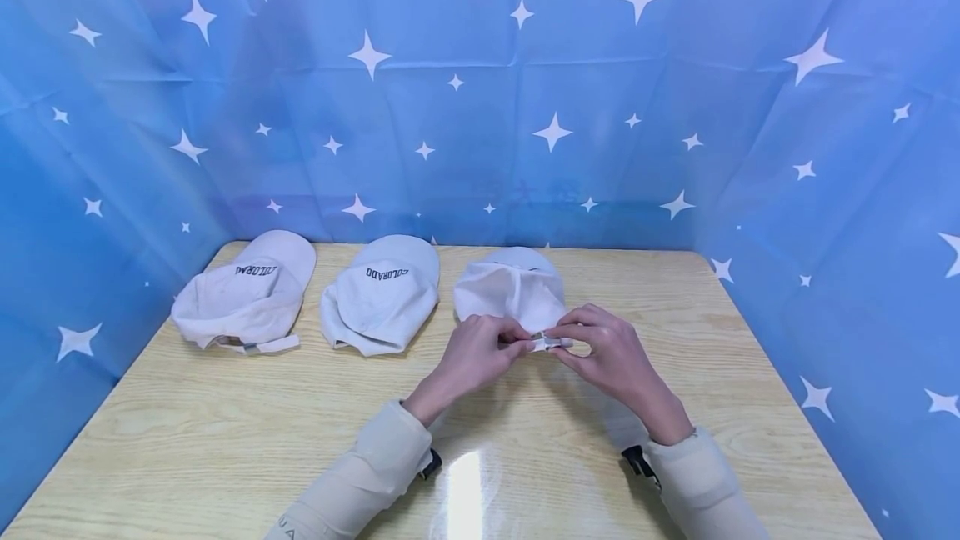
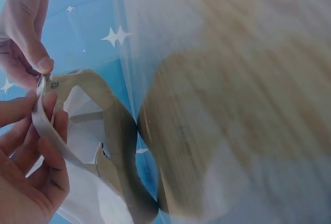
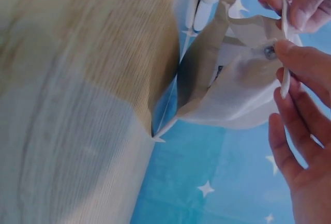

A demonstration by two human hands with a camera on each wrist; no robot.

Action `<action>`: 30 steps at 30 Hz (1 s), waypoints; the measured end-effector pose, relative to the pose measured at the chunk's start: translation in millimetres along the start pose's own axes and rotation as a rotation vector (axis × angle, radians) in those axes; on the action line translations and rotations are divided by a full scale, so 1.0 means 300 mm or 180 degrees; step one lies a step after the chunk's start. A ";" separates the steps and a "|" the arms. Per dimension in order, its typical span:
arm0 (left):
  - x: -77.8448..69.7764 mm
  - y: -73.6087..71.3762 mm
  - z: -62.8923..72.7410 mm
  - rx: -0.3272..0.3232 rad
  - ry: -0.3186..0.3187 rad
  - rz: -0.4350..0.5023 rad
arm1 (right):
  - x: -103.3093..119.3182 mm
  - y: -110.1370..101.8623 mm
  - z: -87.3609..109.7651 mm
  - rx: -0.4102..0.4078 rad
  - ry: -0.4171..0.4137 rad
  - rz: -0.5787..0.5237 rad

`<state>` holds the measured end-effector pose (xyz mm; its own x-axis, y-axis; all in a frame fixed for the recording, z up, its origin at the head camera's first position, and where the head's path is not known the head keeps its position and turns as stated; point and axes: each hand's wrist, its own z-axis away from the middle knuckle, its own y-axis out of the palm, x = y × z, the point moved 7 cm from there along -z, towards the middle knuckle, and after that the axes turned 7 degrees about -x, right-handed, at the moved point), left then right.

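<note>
A white baseball cap [image 1: 510,290] lies at the back of the table, its strap end toward me. Both hands are at its back strap [image 2: 47,131]. My left hand [image 1: 486,348] pinches the strap from the left. Close beside it, my right hand [image 1: 603,348] pinches the strap's other end between thumb and fingers. A round metal snap [image 3: 270,53] shows by the right fingertips in the right wrist view. The cap's hollow inside faces the wrist cameras. Whether the strap is fastened, I cannot tell.
Two more white caps lettered COLORADO lie to the left: the middle cap [image 1: 381,298] and the far-left cap [image 1: 243,294], whose strap end [image 1: 277,345] sticks out. Blue star-patterned cloth [image 1: 465,157] hangs behind and beside the wooden table [image 1: 247,432].
</note>
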<state>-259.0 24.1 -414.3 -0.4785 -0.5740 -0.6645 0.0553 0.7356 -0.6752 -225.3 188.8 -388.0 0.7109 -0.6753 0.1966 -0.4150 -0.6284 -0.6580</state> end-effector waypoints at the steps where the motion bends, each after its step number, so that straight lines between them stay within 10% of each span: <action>1: 0.002 -0.001 -0.001 0.0010 -0.0014 -0.0010 | -0.001 0.000 0.000 -0.0003 -0.0002 0.0002; 30: 0.031 -0.028 -0.015 0.0166 0.0130 -0.0073 | -0.010 -0.006 -0.003 -0.0086 0.0018 0.0037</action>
<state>-267.7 14.2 -413.4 -0.5155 -0.5744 -0.6358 0.0890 0.7021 -0.7065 -227.2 191.7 -386.8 0.7027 -0.6847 0.1933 -0.4384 -0.6307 -0.6403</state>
